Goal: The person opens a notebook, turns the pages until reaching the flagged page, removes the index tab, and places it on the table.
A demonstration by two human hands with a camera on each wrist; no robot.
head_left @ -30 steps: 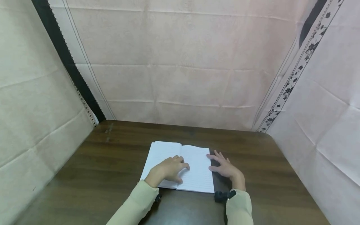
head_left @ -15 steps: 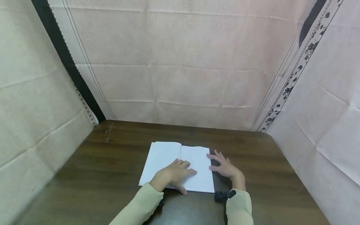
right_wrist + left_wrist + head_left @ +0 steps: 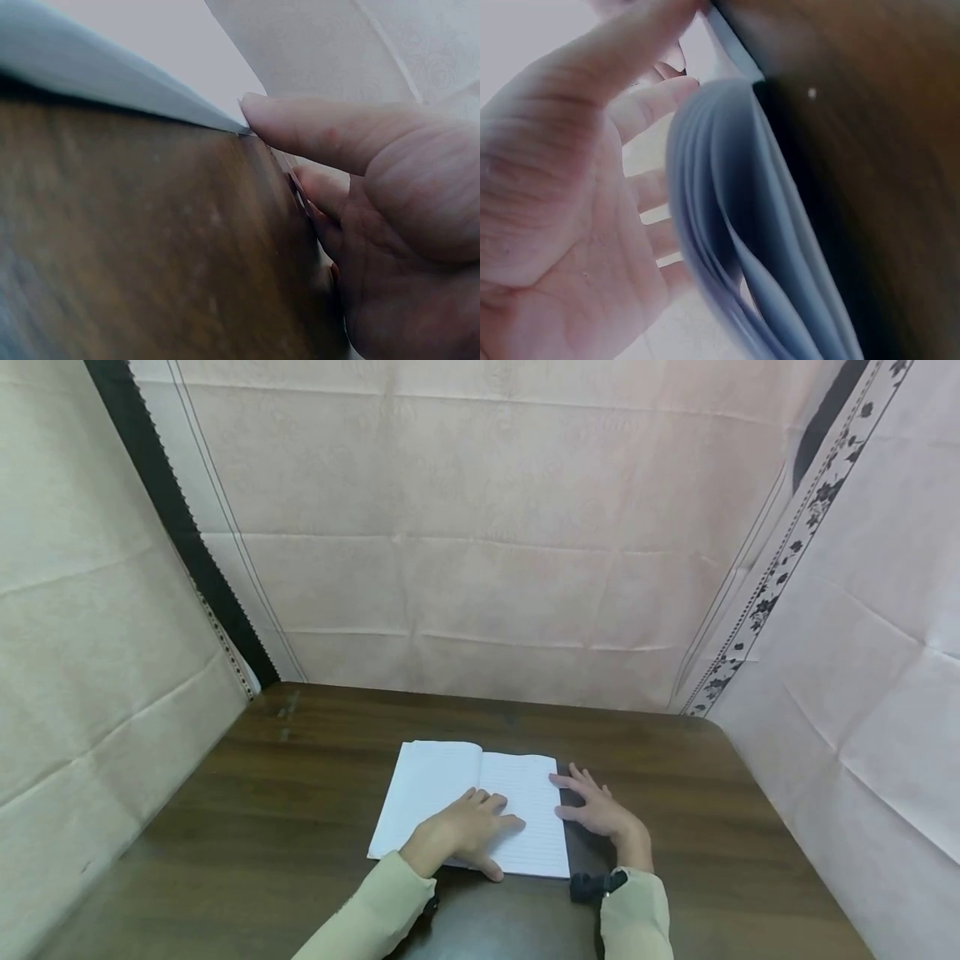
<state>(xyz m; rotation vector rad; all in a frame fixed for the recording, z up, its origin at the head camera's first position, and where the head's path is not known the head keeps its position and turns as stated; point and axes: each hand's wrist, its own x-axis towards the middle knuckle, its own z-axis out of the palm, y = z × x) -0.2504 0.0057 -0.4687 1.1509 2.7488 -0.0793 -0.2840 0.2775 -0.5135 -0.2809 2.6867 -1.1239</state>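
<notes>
A notebook (image 3: 430, 777) with lined white pages lies spread flat on the brown table. My left hand (image 3: 467, 829) is over its lower middle, fingers extended across the centre fold and thumb near the bottom edge. In the left wrist view the curved stack of pages (image 3: 705, 172) bulges up beside the fingers (image 3: 656, 187). At the notebook's right edge is my right hand (image 3: 596, 808), fingers spread and lightly bent. Its thumb (image 3: 292, 124) touches the page edge in the right wrist view, while the other fingers are partly hidden behind the palm.
The dark wooden table (image 3: 262, 810) extends around the notebook. Pale cloth (image 3: 480, 543) hangs behind it and on both sides, with a floral border strip (image 3: 780, 568) at right. A black wrist device (image 3: 592, 887) sits at the right cuff.
My left hand has moved a little right and toward the bottom edge of the notebook, its fingers straightening over the pages. My right hand stays at the right edge.
</notes>
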